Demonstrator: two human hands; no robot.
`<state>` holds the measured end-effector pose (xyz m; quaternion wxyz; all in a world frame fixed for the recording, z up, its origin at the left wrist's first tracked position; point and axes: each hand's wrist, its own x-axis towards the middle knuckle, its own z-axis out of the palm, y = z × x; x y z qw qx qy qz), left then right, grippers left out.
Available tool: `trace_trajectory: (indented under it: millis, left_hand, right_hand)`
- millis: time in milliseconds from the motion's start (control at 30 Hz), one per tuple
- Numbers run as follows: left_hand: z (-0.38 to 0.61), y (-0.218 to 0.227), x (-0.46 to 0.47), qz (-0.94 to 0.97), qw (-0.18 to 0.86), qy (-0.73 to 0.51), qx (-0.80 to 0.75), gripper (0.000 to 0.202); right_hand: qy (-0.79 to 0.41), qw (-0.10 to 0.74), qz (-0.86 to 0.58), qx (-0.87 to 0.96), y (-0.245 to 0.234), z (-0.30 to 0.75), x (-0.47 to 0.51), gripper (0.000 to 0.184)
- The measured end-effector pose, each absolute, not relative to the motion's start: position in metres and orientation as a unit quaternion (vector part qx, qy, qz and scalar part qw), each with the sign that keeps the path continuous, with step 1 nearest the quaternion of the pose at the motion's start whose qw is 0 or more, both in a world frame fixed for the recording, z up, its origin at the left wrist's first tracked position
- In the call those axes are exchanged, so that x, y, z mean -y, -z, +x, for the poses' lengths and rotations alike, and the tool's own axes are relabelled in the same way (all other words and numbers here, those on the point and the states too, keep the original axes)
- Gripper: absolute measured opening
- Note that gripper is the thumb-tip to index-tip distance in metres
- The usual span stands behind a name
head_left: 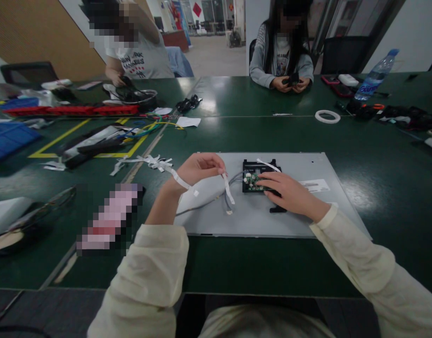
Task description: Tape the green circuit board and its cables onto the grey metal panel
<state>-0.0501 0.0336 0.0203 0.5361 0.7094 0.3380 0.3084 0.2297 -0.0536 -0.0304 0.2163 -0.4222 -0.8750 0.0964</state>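
Currently, left hand (198, 169) pinches a white tape strip (229, 188) over the grey panel (201, 226); right hand (291, 193), loosely spread, rests at the green circuit board (251, 183) further right.

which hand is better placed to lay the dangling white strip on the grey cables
Probably the left hand: it pinches the white strip, which hangs close by the grey cables. The right hand is on or just over the green circuit board.
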Motion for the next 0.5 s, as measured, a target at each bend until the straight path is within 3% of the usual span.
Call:
trace_trajectory:
  millis: [233,367,500]
  left_hand:
    - [-0.050,-0.023,-0.029,0.672,0.563,-0.370,-0.307,0.024]
    - [-0.037,-0.022,-0.023,0.670,0.561,-0.380,-0.303,0.028]
    - [-0.026,-0.020,-0.018,0.682,0.555,-0.375,-0.295,0.028]
  right_hand:
    - [-0.085,0.223,-0.411,0.880,0.025,0.232,0.053,0.036]
    - [-0.113,0.315,-0.429,0.839,0.012,0.220,0.065,0.037]
    - [-0.224,0.386,-0.436,0.781,0.005,0.192,0.081,0.035]
